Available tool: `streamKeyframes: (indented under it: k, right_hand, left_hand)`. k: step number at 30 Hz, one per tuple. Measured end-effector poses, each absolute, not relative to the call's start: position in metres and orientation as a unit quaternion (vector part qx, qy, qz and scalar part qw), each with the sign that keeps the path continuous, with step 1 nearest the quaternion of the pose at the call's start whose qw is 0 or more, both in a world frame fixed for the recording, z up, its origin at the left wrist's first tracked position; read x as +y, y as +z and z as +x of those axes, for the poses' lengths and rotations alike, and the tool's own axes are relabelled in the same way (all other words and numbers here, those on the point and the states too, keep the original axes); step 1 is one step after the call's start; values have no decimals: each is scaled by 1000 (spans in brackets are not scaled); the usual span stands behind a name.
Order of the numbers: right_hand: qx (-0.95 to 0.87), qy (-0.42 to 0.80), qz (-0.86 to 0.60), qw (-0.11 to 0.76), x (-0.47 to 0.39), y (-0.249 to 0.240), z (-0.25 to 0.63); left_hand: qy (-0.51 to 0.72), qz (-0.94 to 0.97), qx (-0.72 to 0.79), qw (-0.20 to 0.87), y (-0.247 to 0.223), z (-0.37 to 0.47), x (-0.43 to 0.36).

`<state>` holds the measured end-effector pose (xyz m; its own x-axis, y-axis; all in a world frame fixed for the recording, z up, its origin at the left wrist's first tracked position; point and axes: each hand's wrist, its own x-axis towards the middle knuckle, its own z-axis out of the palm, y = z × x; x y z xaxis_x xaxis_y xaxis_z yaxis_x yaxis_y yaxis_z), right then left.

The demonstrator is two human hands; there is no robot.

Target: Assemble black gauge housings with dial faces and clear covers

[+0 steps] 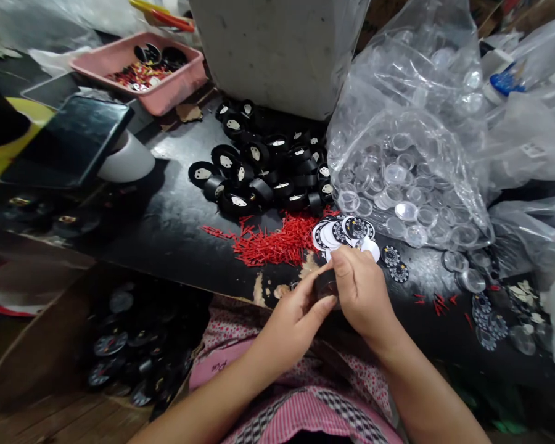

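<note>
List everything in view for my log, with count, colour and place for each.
round part: one, dark, between both hands
table: one, black, centre
round cases: many, black, mid-table
needles: many, red, piled before the cases
dials: many, black and white, right of the needle pile
clear caps: many, colourless, in and near the bag
plastic bag: one large, clear, back right; others beyond
tray: one, pink, back left, small parts inside
panel: one, grey, back centre
flat screen: one, dark, left
gauges: several, black, lower left
left hand: one, gripping the round part
right hand: one, gripping it too
</note>
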<state>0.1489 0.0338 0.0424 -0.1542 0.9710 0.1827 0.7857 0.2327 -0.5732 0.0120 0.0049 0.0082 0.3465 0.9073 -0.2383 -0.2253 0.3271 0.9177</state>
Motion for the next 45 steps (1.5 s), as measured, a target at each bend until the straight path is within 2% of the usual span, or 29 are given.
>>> streamKeyframes:
  k: [5,9,11,15,18,23,28,31,33,39,45]
  right_hand:
    - [-727,166,-590,310,36,36,144]
    - [-703,314,-560,307,39,35,145]
    - [-689,344,-559,309,39,34,145]
    - [-687,273,-581,341,37,31,142]
    - [-696,271,-581,321,34,31,145]
    - [-785,226,-506,278,32,25,156]
    - [-805,142,-477,323,26,21,148]
    - [-801,137,-474,339,24,24,144]
    - [-808,165,-469,318,26,26,145]
    - [-851,238,-437,170,29,39,148]
    - [-824,287,-463,157,31,43,150]
  left_hand:
    - [394,447,414,688,12,8,4]
    - [384,420,427,702,13,-1,5]
    - [383,395,423,719,14,-3,5]
    - [390,408,428,706,14,0,5]
    - [396,409,447,690,14,3,4]
    - [435,225,383,783,16,-2,4]
    - [472,171,326,801,27,-12,0]
    - [478,171,310,804,31,-15,-3]
    - [476,165,315,804,30,-18,-3]
    - [466,151,364,792,19,-23,-1]
    - [449,170,360,800,8,-18,1]
